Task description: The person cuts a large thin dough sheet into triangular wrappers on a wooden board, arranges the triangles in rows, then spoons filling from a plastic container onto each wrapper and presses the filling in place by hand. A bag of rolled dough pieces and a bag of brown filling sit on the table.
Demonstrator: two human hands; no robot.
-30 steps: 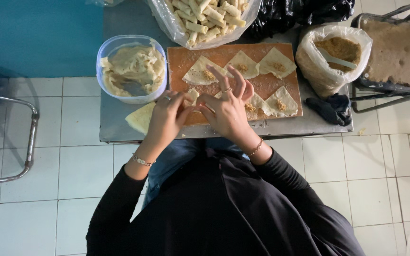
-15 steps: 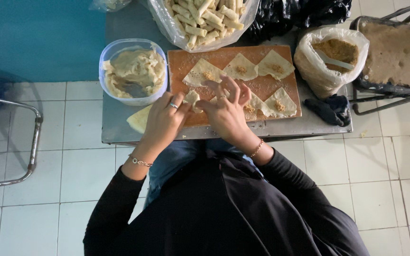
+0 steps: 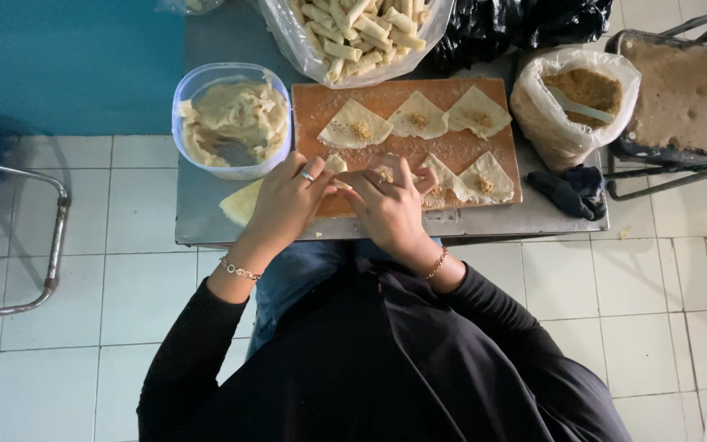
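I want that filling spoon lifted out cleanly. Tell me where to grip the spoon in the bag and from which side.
Grip the spoon by its free handle end, coming from above on the right. Its bowl end lies in the brown filling; the handle slants toward the bag's right rim.

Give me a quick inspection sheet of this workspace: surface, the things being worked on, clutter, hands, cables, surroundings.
Surface: small grey metal table, with a brown cutting board on it.
Job's things: pastry wrapper under the fingers at the board's near edge; filled triangular wrappers lie open on the board.
Clutter: clear tub of pale paste, bag of rolled pastries, bag of brown filling with a spoon, dark cloth, black bags.
Hands: left hand and right hand both on the wrapper; grip hidden.
Cables: nothing seen.
Surroundings: white tiled floor, blue wall, metal chair frame, tray of brown crumbs.
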